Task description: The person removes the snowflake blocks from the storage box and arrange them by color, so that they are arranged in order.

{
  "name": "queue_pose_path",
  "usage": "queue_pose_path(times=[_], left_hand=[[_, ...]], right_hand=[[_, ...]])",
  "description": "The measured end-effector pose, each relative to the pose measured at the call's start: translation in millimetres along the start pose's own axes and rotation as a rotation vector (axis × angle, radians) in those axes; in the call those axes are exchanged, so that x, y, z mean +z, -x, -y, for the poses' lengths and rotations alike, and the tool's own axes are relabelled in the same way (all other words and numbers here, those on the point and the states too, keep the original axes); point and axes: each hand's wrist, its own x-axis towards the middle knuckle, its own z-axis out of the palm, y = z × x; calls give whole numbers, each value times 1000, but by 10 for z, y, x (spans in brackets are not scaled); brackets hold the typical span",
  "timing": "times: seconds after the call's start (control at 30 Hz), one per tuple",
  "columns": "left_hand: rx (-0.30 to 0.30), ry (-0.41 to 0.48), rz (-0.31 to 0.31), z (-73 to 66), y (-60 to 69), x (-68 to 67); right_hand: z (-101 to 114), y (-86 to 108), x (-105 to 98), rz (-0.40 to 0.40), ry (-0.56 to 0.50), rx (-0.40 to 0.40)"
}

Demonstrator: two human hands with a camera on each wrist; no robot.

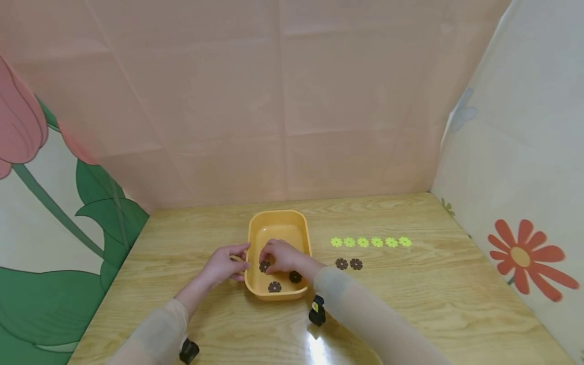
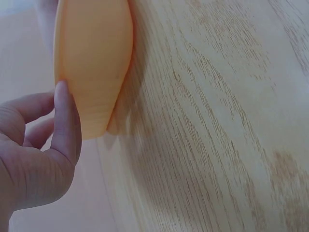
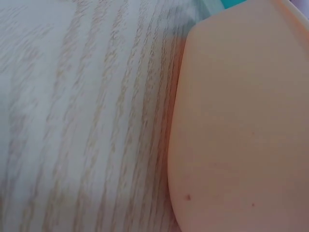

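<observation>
Three brown flowers (image 1: 275, 285) show inside the yellow tray (image 1: 280, 232) on the wooden surface (image 1: 246, 332). Our right hand (image 1: 284, 256) pinches the leftmost flower (image 1: 263, 266) there; our left hand (image 1: 223, 263) grips the tray's left rim. Right of the tray, we see six green flowers (image 1: 363, 242) in a far row and two more brown flowers (image 1: 356, 264) nearer to us.

Behind the wood-grained table (image 1: 191, 238) hangs a creased pinkish sheet (image 1: 283, 101). Over on the left I see pink tulips (image 1: 18, 116) among big green leaves (image 1: 36, 309); the pale right wall (image 1: 524, 152) carries a red, yellow-centred flower (image 1: 521, 257).
</observation>
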Motion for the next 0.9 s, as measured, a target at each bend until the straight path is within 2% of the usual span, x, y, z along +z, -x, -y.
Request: queue_pose_path(times=[0.33, 0.53, 0.67, 0.8, 0.9], left_hand=[[-8, 7, 3, 4, -18, -13], [-11, 3, 8, -6, -15, -18], [-8, 5, 16, -16, 2, -24], [-4, 9, 27, -33, 26, -24], [-4, 17, 23, -40, 33, -19]], right_hand=[[12, -10, -9, -11, 24, -60], [48, 30, -36, -11, 53, -53], [41, 58, -67, -37, 50, -66], [66, 148, -191, -97, 2, -97], [96, 286, -354, -145, -68, -118]])
